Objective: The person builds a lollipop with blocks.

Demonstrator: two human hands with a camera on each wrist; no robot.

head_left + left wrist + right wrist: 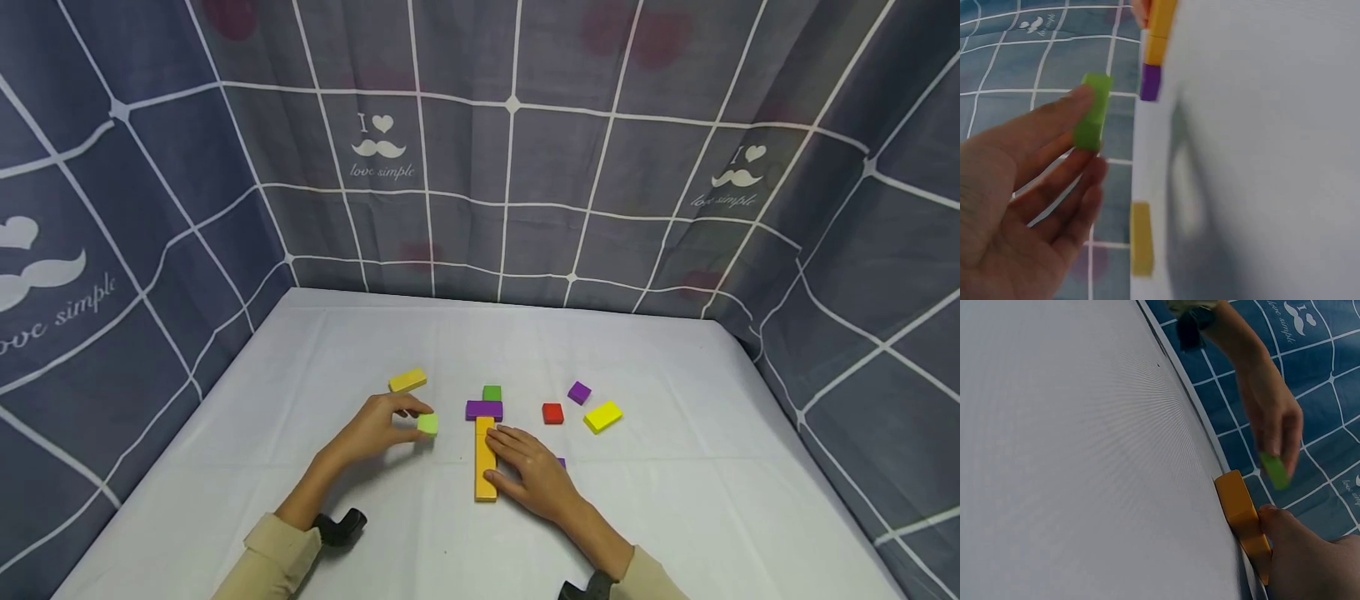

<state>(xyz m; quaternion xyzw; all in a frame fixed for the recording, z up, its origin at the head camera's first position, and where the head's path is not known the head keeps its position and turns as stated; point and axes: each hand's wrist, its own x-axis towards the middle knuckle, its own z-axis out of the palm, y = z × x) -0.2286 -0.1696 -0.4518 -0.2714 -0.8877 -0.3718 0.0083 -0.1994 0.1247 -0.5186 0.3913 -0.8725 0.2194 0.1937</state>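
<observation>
Between thumb and fingertips, my left hand [378, 429] pinches a light green block [427, 425], held just left of the row of blocks; the left wrist view shows this green block [1093, 112] raised off the table. My right hand [534, 473] lies along the right side of two orange blocks [485, 471] placed end to end, its thumb and fingertips touching them. Across their far end lies a purple block [484, 410], with a darker green block [492, 392] just behind it. In the right wrist view, the thumb is against the orange block [1241, 509].
A yellow block [407, 381] lies beyond my left hand. Right of the row are a red block [552, 413], a purple block [579, 392] and another yellow block [603, 417]. A purple piece [562, 462] is mostly hidden behind my right hand. Checked curtains [465, 167] surround the white table [390, 533].
</observation>
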